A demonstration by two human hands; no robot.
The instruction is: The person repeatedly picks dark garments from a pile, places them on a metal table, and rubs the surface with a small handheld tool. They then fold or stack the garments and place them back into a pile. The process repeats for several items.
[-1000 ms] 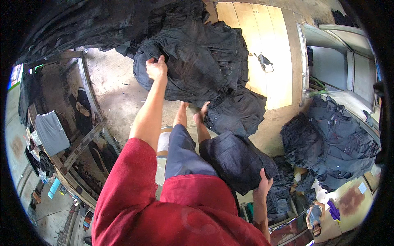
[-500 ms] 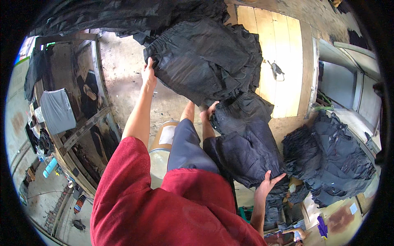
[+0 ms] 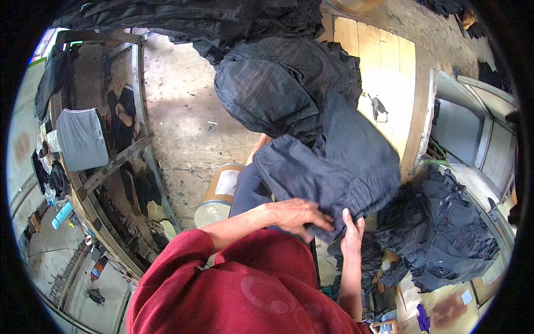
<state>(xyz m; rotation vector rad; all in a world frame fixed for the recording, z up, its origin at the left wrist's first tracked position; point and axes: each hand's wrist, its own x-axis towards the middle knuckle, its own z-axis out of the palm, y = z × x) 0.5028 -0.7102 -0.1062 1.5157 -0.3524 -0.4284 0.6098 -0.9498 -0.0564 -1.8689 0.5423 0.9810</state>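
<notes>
A pair of black shorts (image 3: pixel 356 161) lies spread across my lap, its lower end bunched between my hands. My left hand (image 3: pixel 297 216), slightly blurred, has its fingers closed over the near edge of the cloth. Against the right side of that edge stands my right hand (image 3: pixel 352 236), open, thumb and fingers pointing up and a little apart. Beyond the shorts rests a pile of dark garments (image 3: pixel 267 89), a rounded one on top. Another heap of black garments (image 3: pixel 445 228) is at my right. My knees are partly covered by the cloth.
A brown drum with a pale lid (image 3: pixel 213 209) stands beside my left leg. At the left is a wooden frame rack (image 3: pixel 114 172) with a grey-covered pad (image 3: pixel 83 139). A light plank board (image 3: pixel 384 67) carries a small dark item (image 3: pixel 379 108).
My left hand has left the far pile and come back to the shorts near my right hand. The shorts have been pulled across my lap, and the far pile's top garment is reshaped.
</notes>
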